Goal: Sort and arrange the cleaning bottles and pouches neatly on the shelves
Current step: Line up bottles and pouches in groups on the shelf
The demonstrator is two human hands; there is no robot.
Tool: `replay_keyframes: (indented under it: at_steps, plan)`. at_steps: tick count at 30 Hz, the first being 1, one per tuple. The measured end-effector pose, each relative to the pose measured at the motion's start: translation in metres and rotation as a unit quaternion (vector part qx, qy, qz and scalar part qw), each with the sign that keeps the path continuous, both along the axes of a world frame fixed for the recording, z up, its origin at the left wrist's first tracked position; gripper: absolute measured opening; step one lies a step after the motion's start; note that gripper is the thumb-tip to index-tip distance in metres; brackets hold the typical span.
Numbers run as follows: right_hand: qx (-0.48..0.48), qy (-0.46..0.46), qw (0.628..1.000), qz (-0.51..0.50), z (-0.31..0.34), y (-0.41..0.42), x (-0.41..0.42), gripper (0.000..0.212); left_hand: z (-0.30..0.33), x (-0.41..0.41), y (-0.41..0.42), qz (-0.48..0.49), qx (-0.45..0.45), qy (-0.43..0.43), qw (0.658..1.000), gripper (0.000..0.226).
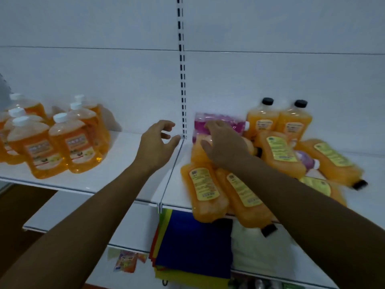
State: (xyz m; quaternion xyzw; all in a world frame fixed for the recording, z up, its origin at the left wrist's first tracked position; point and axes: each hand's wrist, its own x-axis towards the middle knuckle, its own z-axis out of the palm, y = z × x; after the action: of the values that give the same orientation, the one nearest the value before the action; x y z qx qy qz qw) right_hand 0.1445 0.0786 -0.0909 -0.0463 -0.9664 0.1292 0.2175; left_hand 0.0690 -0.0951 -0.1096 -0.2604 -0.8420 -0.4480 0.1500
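— So where were the hands?

— Both reached over the upper shelf. The left hand hung above the bare shelf near the slotted upright, fingers loosely spread, holding nothing. The right hand lay on the purple pouch at the back wall; whether its fingers gripped the pouch or only rested on it, I couldn't tell.

— And the bottles?

— White-capped orange bottles stood upright in a cluster on the left bay. On the right bay, two black-capped orange bottles stood against the wall, while yellow-labelled orange bottles lay toppled in a heap, two of them overhanging the front edge.

— Anything below?

— Folded coloured cloths on the lower shelf.
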Motion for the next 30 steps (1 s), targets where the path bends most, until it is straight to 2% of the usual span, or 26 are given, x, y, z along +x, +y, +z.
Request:
replay_keyframes:
  at_steps: [5, 10, 17, 21, 26, 29, 30]
  plan:
    - [0.016, 0.001, 0.998, -0.062, 0.001, 0.061, 0.041, 0.048, -0.003, 0.02, 0.057, -0.05, -0.042, -0.025, 0.998, 0.042]
    - [0.026, -0.017, 0.996, -0.084, 0.0, 0.1, 0.066, 0.048, -0.009, 0.034, 0.091, -0.041, -0.09, -0.001, 0.995, 0.049]
    - [0.012, -0.032, 0.994, -0.105, -0.002, 0.121, 0.071, 0.052, -0.005, 0.028, 0.114, -0.023, -0.094, -0.013, 0.995, 0.048]
    - [0.018, -0.049, 0.993, -0.109, -0.006, 0.12, 0.059, 0.054, -0.007, 0.01, 0.11, -0.043, -0.138, -0.018, 0.989, 0.054]
    - [0.011, -0.09, 0.986, -0.139, -0.007, 0.124, 0.05, 0.058, -0.004, -0.001, 0.108, -0.176, -0.241, -0.037, 0.954, 0.076]
    - [0.011, -0.094, 0.985, -0.142, -0.008, 0.123, 0.048, 0.055, -0.002, -0.011, 0.105, -0.182, -0.347, -0.009, 0.92, 0.099]
    - [0.011, -0.094, 0.985, -0.142, -0.008, 0.122, 0.048, 0.055, -0.003, -0.013, 0.104, -0.181, -0.366, 0.005, 0.913, 0.101]
